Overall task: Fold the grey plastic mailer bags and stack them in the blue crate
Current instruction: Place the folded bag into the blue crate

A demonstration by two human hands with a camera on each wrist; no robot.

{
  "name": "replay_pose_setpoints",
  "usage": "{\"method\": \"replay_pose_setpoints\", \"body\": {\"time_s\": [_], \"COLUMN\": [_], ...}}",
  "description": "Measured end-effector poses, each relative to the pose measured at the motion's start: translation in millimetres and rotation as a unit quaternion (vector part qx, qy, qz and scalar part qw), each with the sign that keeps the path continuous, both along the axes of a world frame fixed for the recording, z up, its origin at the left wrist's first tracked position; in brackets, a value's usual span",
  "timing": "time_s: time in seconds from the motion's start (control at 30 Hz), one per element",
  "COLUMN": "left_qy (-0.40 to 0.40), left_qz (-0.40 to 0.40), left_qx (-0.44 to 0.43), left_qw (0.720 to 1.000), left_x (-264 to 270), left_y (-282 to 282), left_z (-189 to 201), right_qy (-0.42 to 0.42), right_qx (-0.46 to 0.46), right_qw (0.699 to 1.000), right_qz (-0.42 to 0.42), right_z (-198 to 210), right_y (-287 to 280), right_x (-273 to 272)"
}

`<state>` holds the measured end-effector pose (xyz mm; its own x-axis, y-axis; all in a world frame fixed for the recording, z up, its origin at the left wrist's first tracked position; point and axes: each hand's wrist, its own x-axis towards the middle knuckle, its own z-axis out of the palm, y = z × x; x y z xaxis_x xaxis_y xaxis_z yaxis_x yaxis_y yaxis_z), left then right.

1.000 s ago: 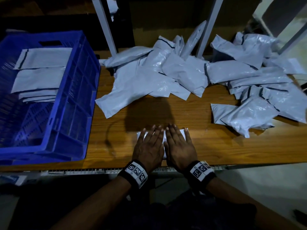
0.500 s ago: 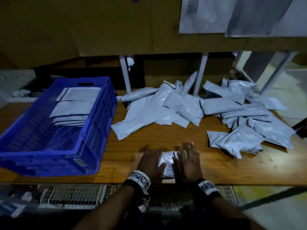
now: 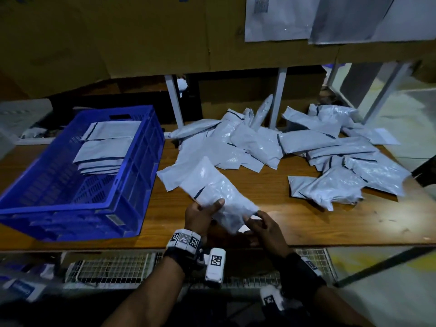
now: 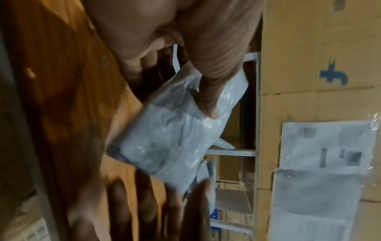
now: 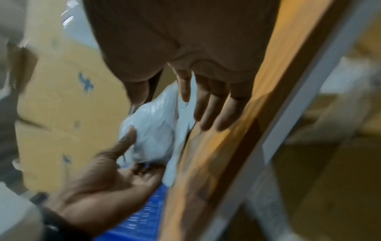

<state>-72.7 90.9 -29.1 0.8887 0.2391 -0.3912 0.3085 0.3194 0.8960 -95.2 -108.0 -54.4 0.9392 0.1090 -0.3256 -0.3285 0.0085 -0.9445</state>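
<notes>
Right now I have a folded mailer bag (image 3: 217, 197) lifted off the surface (image 3: 271, 208), just to the right of the blue crate (image 3: 132, 185) and tilted with its far end pointing back toward it. My left hand (image 3: 200, 215) grips the near left edge, thumb on top and fingers underneath, which the left wrist view confirms. My right hand (image 3: 264, 227) is at the bag's near right corner; in the right wrist view its fingers look straight and spread, so I judge it is only touching or steadying the bag and not clamping it. Inside the crate a stack of folded bags (image 3: 106, 149) sits toward the far end. Well to the right of the crate a loose pile of unfolded bags (image 3: 295, 147) covers the back of the surface, so the task is far from finished. I judge the step in hand is the carry from folding to stacking. The next move calls for keeping the fold pinched closed, swinging left over the crate's near wall, and laying the bag flat and square on the stack.
</notes>
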Motion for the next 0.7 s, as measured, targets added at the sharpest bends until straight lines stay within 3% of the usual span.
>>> {"method": "replay_pose_setpoints", "body": {"time_s": [0.13, 0.27, 0.43, 0.7], "left_qy": [-0.028, -0.049, -0.081, -0.137], "left_qz": [0.029, 0.071, 0.150, 0.137], "left_qx": [-0.050, -0.007, 0.077, 0.157], "left_qw": [0.998, 0.996, 0.982, 0.968], "left_x": [-14, -24, -26, -25], "left_y": [-4, 25, 121, 282], "left_z": [19, 43, 84, 136], "right_qy": [0.022, 0.024, 0.007, -0.069], "right_qx": [0.086, 0.121, 0.134, 0.088], "right_qw": [0.996, 0.992, 0.990, 0.993], "right_qz": [-0.024, -0.033, 0.032, 0.047], "right_z": [17, 27, 67, 134], "right_y": [12, 23, 61, 203], "right_x": [2, 14, 26, 63]}}
